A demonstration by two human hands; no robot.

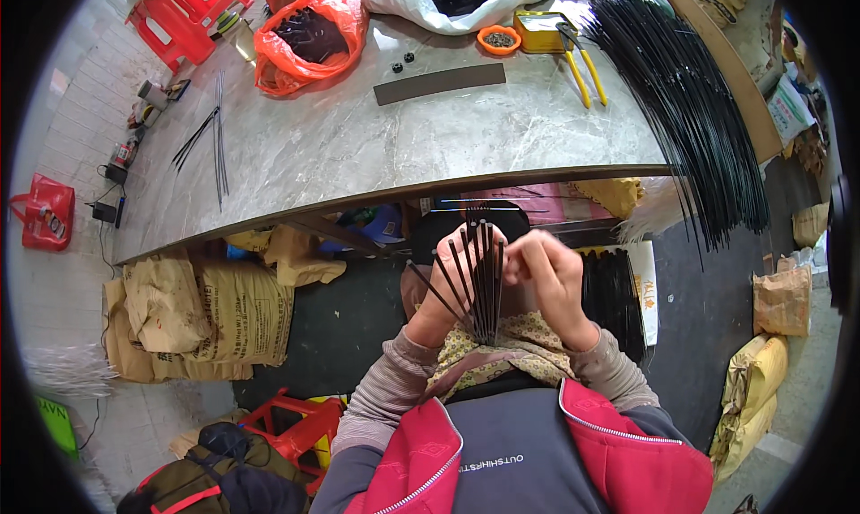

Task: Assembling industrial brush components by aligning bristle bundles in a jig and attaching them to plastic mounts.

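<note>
My left hand is closed around a bundle of thin black rods over my lap. They fan out at the far end and draw together toward my body; what they are parts of I cannot make out. Just to the right of the bundle, my right hand has its fingers bent and pinched, the thumb and fingertips near the rods. Motion smears those fingertips, and anything between them is too small or hidden to name. Beyond both hands runs the front edge of a grey marbled table.
Long black rods overhang the table's right side. Yellow-handled pliers, an orange bowl, a dark flat strip and a red plastic bag lie on it. Paper sacks stand below left; black rods lie right of my lap.
</note>
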